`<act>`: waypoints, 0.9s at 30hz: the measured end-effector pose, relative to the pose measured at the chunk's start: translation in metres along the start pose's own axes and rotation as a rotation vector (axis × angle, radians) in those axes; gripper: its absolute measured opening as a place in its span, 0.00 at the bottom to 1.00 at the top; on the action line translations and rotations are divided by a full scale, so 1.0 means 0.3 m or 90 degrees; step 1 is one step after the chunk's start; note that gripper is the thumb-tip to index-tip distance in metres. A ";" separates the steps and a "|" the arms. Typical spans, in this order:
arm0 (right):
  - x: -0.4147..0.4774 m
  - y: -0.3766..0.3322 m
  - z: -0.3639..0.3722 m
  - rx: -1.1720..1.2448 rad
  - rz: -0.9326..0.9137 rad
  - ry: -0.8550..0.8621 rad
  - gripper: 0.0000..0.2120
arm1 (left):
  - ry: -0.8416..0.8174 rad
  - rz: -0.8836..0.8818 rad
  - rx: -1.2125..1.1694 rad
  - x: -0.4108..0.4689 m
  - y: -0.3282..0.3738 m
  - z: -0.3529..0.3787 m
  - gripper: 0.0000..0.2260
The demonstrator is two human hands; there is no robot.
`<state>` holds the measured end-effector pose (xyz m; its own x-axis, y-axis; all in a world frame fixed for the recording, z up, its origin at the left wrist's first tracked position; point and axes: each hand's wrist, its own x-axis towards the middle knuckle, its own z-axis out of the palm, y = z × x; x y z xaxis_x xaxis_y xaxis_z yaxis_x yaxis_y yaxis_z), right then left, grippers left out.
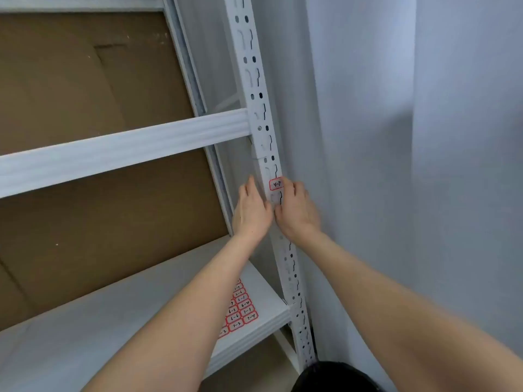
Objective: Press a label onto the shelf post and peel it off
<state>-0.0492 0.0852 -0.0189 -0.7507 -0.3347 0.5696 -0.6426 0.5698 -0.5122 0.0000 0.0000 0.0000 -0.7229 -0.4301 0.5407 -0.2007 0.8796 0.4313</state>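
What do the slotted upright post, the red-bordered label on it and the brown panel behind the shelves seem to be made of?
Post: probably white-painted steel, given its punched slots and even, smooth coat. Label: likely a paper sticker, matte, handwritten in ink. Brown panel: apparently cardboard, matte, creased and scuffed.
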 end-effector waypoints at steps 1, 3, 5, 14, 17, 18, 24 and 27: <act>0.003 -0.009 0.000 0.005 0.005 0.000 0.27 | -0.002 -0.002 -0.002 0.001 0.002 -0.007 0.30; 0.009 -0.014 0.010 0.020 0.010 0.007 0.27 | 0.007 0.004 -0.012 0.006 -0.004 -0.008 0.30; 0.013 -0.018 0.019 0.031 0.016 0.008 0.27 | 0.015 -0.002 -0.024 0.015 -0.007 -0.005 0.29; 0.042 0.017 0.000 0.081 0.002 0.032 0.23 | 0.081 0.028 -0.128 0.053 0.028 0.008 0.26; 0.052 0.024 -0.006 0.093 -0.003 0.025 0.23 | 0.096 0.032 -0.153 0.068 0.034 0.018 0.25; 0.057 0.028 -0.005 0.095 -0.004 0.027 0.23 | 0.101 0.031 -0.158 0.076 0.033 0.024 0.24; 0.072 0.053 0.030 0.109 -0.030 0.068 0.20 | 0.127 0.031 -0.177 0.110 0.024 0.054 0.22; 0.076 0.068 0.042 0.123 -0.028 0.079 0.19 | 0.133 0.034 -0.182 0.118 0.018 0.062 0.21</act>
<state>-0.0813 0.0796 -0.0243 -0.7040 -0.2543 0.6631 -0.7010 0.3983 -0.5915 -0.0390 -0.0067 0.0079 -0.5710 -0.4427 0.6913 0.0486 0.8224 0.5668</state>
